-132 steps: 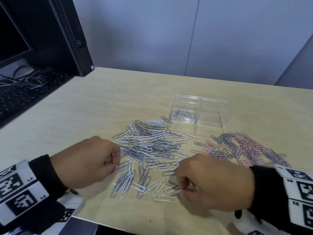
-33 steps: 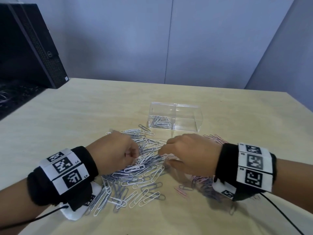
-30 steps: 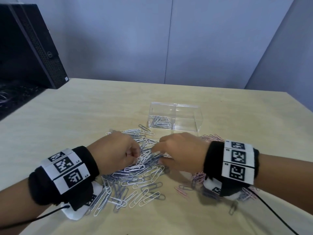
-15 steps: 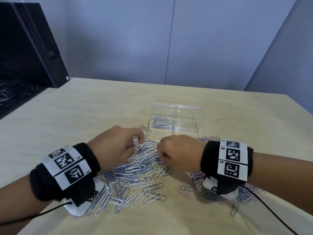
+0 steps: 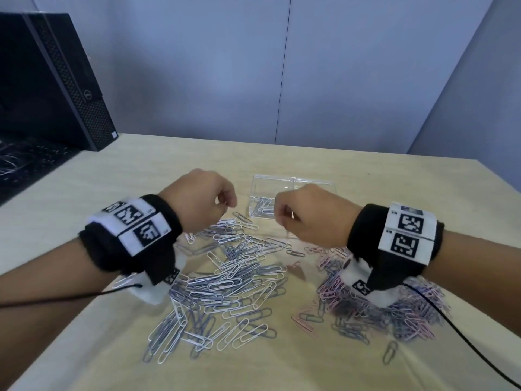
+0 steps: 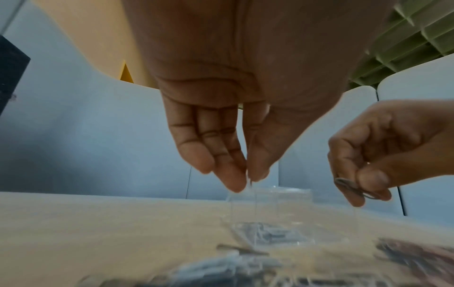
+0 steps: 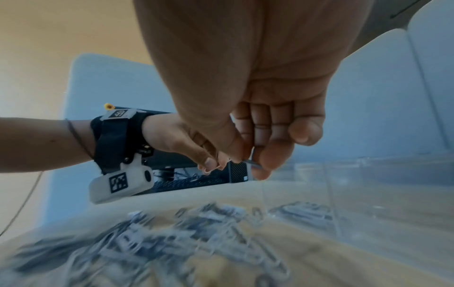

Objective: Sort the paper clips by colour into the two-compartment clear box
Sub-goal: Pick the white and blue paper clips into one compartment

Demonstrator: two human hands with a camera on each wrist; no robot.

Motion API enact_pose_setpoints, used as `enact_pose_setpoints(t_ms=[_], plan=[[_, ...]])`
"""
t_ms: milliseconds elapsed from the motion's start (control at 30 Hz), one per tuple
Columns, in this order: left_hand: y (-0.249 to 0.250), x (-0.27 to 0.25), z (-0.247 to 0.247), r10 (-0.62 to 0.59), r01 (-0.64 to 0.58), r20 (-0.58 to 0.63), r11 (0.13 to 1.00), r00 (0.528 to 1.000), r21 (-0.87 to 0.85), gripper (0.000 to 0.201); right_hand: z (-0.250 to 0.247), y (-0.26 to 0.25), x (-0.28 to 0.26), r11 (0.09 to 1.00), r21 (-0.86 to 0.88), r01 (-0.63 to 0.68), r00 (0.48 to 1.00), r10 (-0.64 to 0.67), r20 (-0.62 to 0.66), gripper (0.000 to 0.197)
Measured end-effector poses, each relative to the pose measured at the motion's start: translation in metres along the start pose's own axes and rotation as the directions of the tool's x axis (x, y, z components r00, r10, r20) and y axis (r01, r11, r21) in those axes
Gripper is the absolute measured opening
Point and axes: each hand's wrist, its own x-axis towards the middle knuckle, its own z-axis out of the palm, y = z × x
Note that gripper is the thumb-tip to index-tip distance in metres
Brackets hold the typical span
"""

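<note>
The clear two-compartment box (image 5: 293, 182) stands mid-table; grey clips (image 5: 263, 208) lie in its left compartment. My left hand (image 5: 229, 206) hovers just left of the box and pinches a thin pale paper clip (image 6: 250, 182) between thumb and fingers. My right hand (image 5: 282, 214) is raised in front of the box and pinches a grey paper clip (image 7: 251, 162), which also shows in the left wrist view as the grey clip (image 6: 349, 186). A white and grey clip pile (image 5: 231, 277) lies below both hands. A pink and grey pile (image 5: 400, 309) lies under my right wrist.
A black computer tower (image 5: 56, 80) stands at the back left, with cables and a dark keyboard (image 5: 25, 162) beside it. A lone grey clip (image 5: 390, 352) lies near the front right. Thin black cords trail from both wrist bands.
Both hands have lifted off the white and grey pile and moved up towards the box, each pinching a clip. The head view has tilted up slightly.
</note>
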Motion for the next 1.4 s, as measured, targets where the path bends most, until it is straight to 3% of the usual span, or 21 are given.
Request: enact_pose_setpoints(t_ms=[167,400,500,633,767,933,1067,1400], plan=[[0.025,0.048,0.003,0.017,-0.023,-0.067,0.996,0.998,-0.090,0.024,-0.018,0.018,0.037,0.984,0.071,-0.166,0.977,0.174,-0.126,0.015],[0.029,0.063,0.017,-0.040,0.042,0.017,0.994,0.999,-0.101,0.032,-0.007,0.033,0.065,0.954,0.072,-0.293,0.949,0.299,-0.097,0.020],[0.015,0.054,0.011,-0.057,0.054,-0.021,0.993,0.998,-0.109,0.028,-0.004,0.032,0.059,0.959,0.079,-0.274,0.951,0.282,-0.126,0.016],[-0.019,0.027,-0.003,-0.097,0.097,-0.011,0.994,0.995,-0.052,0.018,-0.002,0.023,0.034,0.987,0.048,-0.155,0.978,0.160,-0.132,0.016],[-0.054,-0.013,-0.010,-0.183,0.175,0.127,0.982,0.975,0.070,0.013,0.010,0.019,0.010,0.991,-0.026,-0.129,0.990,0.130,0.054,0.018],[-0.075,-0.073,-0.008,-0.253,0.218,0.263,0.964,0.931,0.154,0.005,0.024,0.018,-0.006,0.989,-0.074,-0.126,0.957,0.141,0.253,0.023],[-0.093,-0.109,-0.002,-0.288,0.244,0.275,0.952,0.917,0.186,0.017,0.025,0.018,-0.012,0.995,-0.094,-0.031,0.961,0.055,0.271,0.014],[-0.098,-0.116,0.007,-0.310,0.276,0.226,0.946,0.924,0.170,0.010,0.030,0.024,-0.010,0.994,-0.031,-0.104,0.974,0.109,0.200,0.019]])
